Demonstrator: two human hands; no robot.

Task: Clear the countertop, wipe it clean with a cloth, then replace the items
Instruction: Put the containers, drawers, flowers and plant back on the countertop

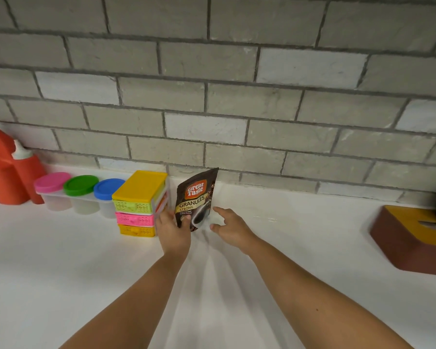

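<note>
Left hand (173,231) pinches the lower corner of the coffee pouch (198,195) (label: "Great Taste GRANULES STRONG"), upright at the countertop's (287,248) back beside the mini drawers (139,205); right hand (230,227) is spread alongside.

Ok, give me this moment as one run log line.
left hand: grips coffee pouch, upright beside drawer stack | right hand: open, fingers spread, right of it, contact unclear
</note>
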